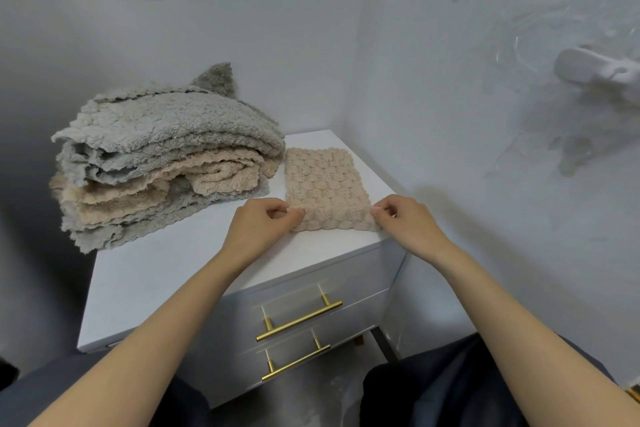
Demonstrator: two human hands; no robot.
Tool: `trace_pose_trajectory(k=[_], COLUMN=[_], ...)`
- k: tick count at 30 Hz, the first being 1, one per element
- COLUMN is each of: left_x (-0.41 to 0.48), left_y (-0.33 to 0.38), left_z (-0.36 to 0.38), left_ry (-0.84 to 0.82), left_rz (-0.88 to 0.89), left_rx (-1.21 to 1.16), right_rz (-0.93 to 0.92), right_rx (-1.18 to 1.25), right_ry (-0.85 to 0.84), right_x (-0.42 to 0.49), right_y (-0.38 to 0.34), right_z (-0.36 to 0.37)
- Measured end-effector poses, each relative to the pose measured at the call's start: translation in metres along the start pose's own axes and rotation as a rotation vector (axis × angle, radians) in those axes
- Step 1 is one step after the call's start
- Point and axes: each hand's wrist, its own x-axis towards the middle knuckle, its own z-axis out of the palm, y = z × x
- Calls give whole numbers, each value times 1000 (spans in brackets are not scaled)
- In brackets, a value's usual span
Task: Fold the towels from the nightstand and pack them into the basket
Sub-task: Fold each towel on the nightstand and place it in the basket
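The step in hand looks like folding: a beige towel (pixel 327 189) lies flat as a narrow rectangle on the white nightstand (pixel 145 274), toward its right edge and reaching back almost to the far right corner by the wall. The left hand (pixel 258 224) pinches the towel's near left corner between thumb and fingertips, and the right hand (pixel 407 220) pinches the near right corner the same way, so each grip is clenched on the cloth at the near end, while the rest of the towel stretches away from the hands toward the wall. Whether the corners are lifted off the top or still pressed to it cannot be told. The towel already seems to be doubled, judging by its thick near edge, so the next move probably calls for carrying both near corners up and over to meet the far end, keeping the two hands level so that the edges line up, then smoothing the fold. Just beside the towel, on the left part of the nightstand, sits a loose pile of towels (pixel 166 156), grey and beige in layers, its near left part hanging past the left edge; it touches or nearly touches the flat towel's left side. Those remain to be folded. No basket is in view, so packing will call for turning toward it.
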Motion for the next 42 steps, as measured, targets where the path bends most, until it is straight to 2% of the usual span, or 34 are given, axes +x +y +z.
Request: trace_pose_trajectory(k=[5,8,10,13,15,16,20,24,28,33,38,42], left_x=[7,11,13,18,20,20,22,21,14,6,2,1], left_y=[6,8,8,9,9,9,8,8,9,12,8,5], left_z=[8,10,10,8,5,5,2,4,5,3,-5,-9], left_ry=[117,126,105,63,36,26,14,15,61,67,-27,-31], left_rz=[-103,-113,-119,-140,-152,-154,-145,-105,53,493,499,455], left_rx=[12,39,54,64,69,68,97,180,214,424,550,492], right_rz=[143,97,-54,-458,-640,-665,-616,-517,-404,-360,-362,-277], right_rx=[63,-1,-125,-304,-391,-437,-534,-520,-485,-438,-438,-308], right_ry=[91,209,355,534,491,431,277,114,89,42,68,41], right_x=[12,11,6,-6,-12,-16,-18,-10,-8,-2,2,2], right_y=[-1,-3,-9,-25,-31,-33,-32,-21,-10,-3,-5,-9], right_z=[9,14,16,20,32,39,54,46,41,36,30,23])
